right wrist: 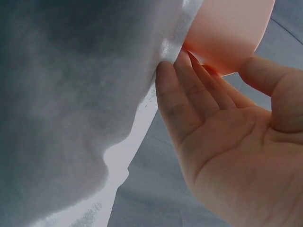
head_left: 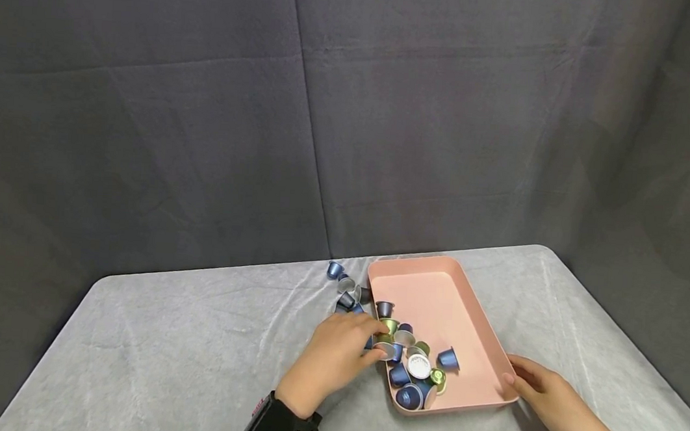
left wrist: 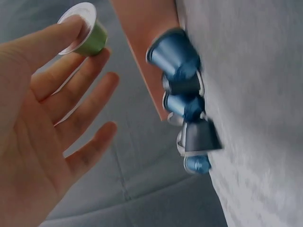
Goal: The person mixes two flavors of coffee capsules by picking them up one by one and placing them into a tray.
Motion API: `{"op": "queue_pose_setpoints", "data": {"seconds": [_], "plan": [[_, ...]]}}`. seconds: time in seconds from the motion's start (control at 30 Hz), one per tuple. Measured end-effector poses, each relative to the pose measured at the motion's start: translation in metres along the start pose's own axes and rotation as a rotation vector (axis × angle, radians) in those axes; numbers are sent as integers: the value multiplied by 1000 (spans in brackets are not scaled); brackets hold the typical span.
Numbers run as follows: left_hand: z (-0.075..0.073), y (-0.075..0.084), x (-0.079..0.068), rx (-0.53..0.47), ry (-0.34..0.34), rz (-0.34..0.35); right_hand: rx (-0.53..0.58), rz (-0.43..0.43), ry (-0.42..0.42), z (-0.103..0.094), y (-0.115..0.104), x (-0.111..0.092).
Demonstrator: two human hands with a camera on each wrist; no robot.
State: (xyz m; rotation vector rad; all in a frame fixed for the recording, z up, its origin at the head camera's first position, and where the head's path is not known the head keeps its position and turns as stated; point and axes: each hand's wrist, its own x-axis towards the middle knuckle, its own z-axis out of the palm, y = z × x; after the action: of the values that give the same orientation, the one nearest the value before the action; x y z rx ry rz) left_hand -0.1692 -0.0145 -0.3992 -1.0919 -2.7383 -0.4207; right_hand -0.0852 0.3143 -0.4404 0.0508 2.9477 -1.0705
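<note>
- Chiefly, what matters is where the green pod (left wrist: 97, 41) sits against the tray (head_left: 435, 285): right of the left hand (head_left: 338, 346), at the tray's left wall in the lower middle of the head frame. How high it is above that wall I cannot tell.
- The left hand pinches this pod, thumb on the silver lid and fingertips against the body, its other fingers spread and holding nothing.
- The tray's long axis runs from upper left to lower right of the head frame, steeply, so the long left wall faces the left hand.
- The right hand (head_left: 548, 403) holds the tray at its lower right corner, thumb on the wall, fingers reaching beneath.
- Loose pods (head_left: 335, 270) lie on the desk (head_left: 198, 344) beside the wall's upper part, just beyond the left hand's knuckles. That hand is the nearer by far; the right hand is well apart, across the tray.
- Inside, the tray pods (head_left: 409, 396) crowd the lower left, close to the left hand's fingertips, while the upper and right parts of the tray floor are bare.
</note>
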Motion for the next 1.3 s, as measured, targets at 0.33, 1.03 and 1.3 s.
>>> {"op": "queue_pose_setpoints", "data": {"seconds": [0.33,1.03,1.3], "plan": [[18,29,7,60,76,86,14,-8,6,1,2,-2],[33,60,14,165,150,232,30,-4,-1,1,0,0],[39,65,15,198,154,258,22,10,-13,0,-2,0]]}}
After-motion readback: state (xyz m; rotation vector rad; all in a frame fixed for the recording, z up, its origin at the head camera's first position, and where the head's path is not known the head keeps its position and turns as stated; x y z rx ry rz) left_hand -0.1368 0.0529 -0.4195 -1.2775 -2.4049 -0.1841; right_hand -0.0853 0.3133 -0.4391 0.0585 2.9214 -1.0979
